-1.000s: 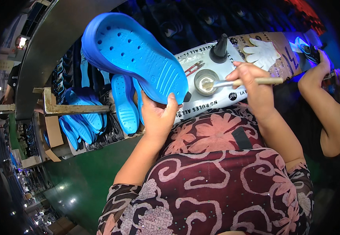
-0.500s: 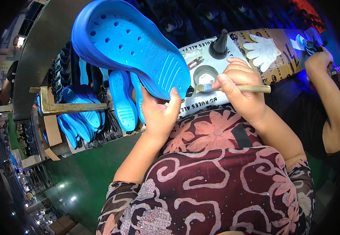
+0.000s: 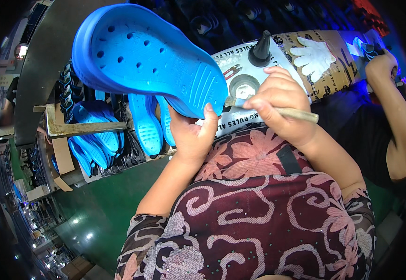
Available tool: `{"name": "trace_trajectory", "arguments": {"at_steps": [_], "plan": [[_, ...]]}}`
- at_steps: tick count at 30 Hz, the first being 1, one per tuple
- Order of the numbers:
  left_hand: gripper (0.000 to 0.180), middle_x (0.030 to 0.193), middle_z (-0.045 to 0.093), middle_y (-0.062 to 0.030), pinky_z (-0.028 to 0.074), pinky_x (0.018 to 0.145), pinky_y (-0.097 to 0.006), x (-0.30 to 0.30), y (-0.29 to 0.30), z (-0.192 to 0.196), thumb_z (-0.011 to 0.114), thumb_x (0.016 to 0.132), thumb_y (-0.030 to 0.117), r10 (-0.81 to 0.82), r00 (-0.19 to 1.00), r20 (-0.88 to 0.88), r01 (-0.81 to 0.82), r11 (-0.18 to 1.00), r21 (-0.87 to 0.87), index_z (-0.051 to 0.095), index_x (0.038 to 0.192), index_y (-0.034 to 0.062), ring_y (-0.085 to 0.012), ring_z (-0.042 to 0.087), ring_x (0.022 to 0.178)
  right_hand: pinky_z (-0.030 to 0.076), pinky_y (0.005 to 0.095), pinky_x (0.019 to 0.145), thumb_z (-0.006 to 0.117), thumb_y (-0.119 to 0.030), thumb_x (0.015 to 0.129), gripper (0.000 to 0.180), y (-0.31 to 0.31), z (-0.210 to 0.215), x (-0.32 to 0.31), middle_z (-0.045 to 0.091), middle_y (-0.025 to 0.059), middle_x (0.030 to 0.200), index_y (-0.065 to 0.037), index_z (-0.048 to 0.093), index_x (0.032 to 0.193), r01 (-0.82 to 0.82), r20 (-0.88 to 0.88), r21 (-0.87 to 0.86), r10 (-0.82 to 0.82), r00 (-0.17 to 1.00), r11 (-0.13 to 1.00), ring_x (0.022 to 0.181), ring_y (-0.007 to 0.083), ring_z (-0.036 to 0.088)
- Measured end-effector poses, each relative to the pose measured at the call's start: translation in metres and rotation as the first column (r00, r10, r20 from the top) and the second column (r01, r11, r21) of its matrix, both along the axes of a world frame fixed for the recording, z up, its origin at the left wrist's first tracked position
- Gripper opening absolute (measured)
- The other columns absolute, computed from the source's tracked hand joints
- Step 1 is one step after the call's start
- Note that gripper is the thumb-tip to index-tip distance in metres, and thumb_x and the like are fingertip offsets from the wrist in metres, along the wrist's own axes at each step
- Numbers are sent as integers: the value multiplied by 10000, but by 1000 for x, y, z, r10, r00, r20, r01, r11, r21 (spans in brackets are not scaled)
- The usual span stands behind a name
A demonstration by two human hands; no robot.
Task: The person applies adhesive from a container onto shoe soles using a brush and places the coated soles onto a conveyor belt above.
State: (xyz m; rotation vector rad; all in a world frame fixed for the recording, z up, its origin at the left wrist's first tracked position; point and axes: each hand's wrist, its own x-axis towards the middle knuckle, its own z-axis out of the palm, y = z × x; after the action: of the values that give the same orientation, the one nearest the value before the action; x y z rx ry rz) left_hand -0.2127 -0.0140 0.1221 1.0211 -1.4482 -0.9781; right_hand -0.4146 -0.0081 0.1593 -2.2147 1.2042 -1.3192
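Note:
My left hand (image 3: pixel 195 131) grips a blue shoe sole (image 3: pixel 165 63) by its narrower end, thumb on the inner face. The sole has a raised rim, small holes and moulded ridges, and its wide end points up and left. Between the fingers of my right hand (image 3: pixel 284 105) is a brush (image 3: pixel 296 114) with a wooden handle. Its bristle end meets the dark tip at the sole's near end, and whether it touches cannot be made out. Just beyond the brush stands a small round pot (image 3: pixel 244 87) with pale contents.
A black cone-shaped bottle (image 3: pixel 261 50) stands behind the pot on a white printed sheet (image 3: pixel 226 58). A white glove (image 3: pixel 313 59) lies on cardboard (image 3: pixel 327 86). More blue soles (image 3: pixel 144 126) lie at left beside a metal bar (image 3: pixel 88 128). Another person's arm (image 3: pixel 392 107) is at far right.
The sole has shifted a little left and down, tilting slightly. My right hand has brought the brush left, from beside the pot to the sole's tip, and its handle now slants more.

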Motion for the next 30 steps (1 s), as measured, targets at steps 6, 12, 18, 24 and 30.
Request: {"name": "trace_trajectory", "arguments": {"at_steps": [6, 12, 18, 24, 30], "plan": [[519, 1144, 550, -171, 482, 904, -346, 3, 3, -10, 602, 845, -2, 36, 999, 4, -36, 999, -17, 303, 1269, -24, -226, 603, 998, 426, 376, 835, 651, -189, 837, 179, 5, 1, -3, 583, 37, 620, -79, 676, 698, -13, -50, 51, 16, 999, 999, 628, 211, 568], [529, 1161, 541, -171, 467, 921, -348, 0, 2, -11, 608, 845, 0, 26, 1000, 1, -26, 996, -87, 298, 1273, -19, -223, 593, 1026, 430, 370, 840, 648, -180, 831, 180, 4, 2, 5, 596, 46, 629, -72, 675, 689, -27, 17, -13, 27, 999, 1000, 628, 216, 575], [536, 1084, 591, -151, 498, 828, -308, -1, -1, -14, 644, 794, -12, 78, 991, -105, -92, 987, -134, 355, 1243, -45, -206, 626, 933, 425, 376, 847, 644, -167, 832, 186, 7, 7, -1, 609, 52, 629, -70, 664, 675, -27, -33, 38, 28, 999, 999, 628, 216, 578], [407, 962, 622, -126, 499, 795, -301, -2, 1, -10, 653, 777, -7, 88, 995, -56, -95, 985, -146, 477, 1141, -47, -180, 623, 873, 422, 388, 860, 653, -182, 826, 162, 1, 6, 8, 614, 36, 661, -84, 664, 698, -18, -23, 13, 18, 1000, 1000, 668, 215, 594], [218, 920, 636, -103, 483, 684, -297, 3, -6, -17, 653, 737, -40, 65, 998, 14, -57, 946, -320, 618, 952, -30, -195, 613, 774, 423, 396, 867, 703, -190, 772, 121, 6, 5, 11, 594, 30, 676, -93, 661, 714, 8, -175, -2, -8, 985, 1000, 696, 213, 592]]}}
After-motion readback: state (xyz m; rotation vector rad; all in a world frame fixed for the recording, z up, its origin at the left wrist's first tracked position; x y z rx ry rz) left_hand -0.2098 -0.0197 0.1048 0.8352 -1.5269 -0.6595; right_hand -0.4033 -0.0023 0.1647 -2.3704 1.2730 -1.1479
